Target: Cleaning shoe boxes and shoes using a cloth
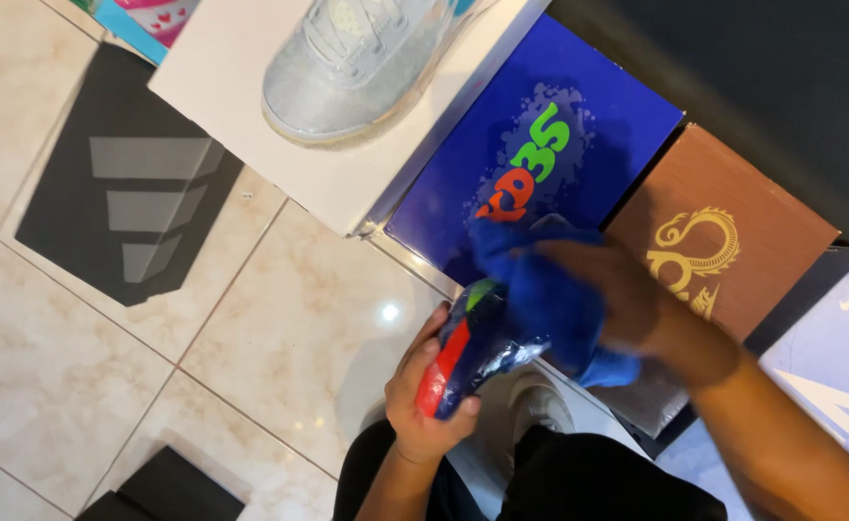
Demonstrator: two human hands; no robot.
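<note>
Fingers of the left hand (422, 400) clamp around a blue, red and green shoe (463, 357), steadying it at six o'clock over the tiled floor (279, 328). Right hand (627, 299) presses a blue cloth (540, 289) on it, fingers closed on the cloth. At twelve o'clock, a pale sneaker (347, 68) rests atop a white box (250, 116); blue box (559, 125) and brown box (733, 232) are shut, contents unseen.

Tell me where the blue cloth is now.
In the head view, the blue cloth is right of centre, under the right hand, against the colourful shoe.
</note>
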